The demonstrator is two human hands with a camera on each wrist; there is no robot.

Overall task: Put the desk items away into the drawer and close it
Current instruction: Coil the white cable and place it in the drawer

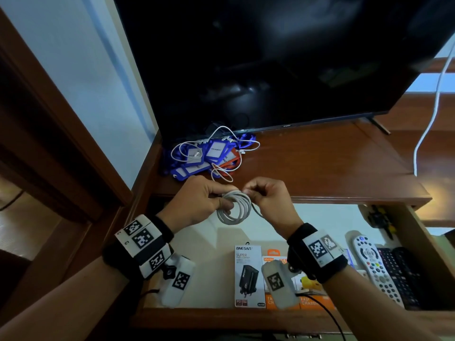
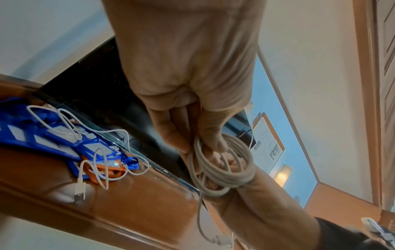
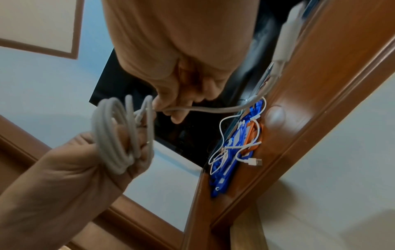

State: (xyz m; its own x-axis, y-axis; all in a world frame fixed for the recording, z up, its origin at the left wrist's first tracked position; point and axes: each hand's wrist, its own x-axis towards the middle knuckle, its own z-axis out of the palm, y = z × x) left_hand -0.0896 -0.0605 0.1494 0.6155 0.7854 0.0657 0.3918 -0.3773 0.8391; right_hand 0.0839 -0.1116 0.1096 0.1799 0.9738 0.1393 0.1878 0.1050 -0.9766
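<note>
A grey-white charging cable [image 1: 234, 210] is wound into a coil and held in the air over the open drawer [image 1: 221, 316]. My left hand [image 1: 204, 200] grips the coil [image 2: 224, 169] with fingers through the loops. My right hand [image 1: 258, 193] pinches the cable's loose tail [image 3: 203, 110] right beside the coil [image 3: 119, 135]. The tail's plug end [image 3: 288, 33] trails free. On the desk top [image 1: 320, 168] behind my hands lies a heap of blue and orange badge holders [image 1: 204, 156] tangled with a thin white USB cable [image 1: 221, 143].
A dark TV [image 1: 270, 57] stands at the back of the desk. The drawer holds a charger box [image 1: 248, 274], orange packets [image 1: 273, 257], a white remote [image 1: 376, 267] and black remotes [image 1: 398, 274]. A white cord [image 1: 428, 119] hangs at the right. Wall and door frame close the left side.
</note>
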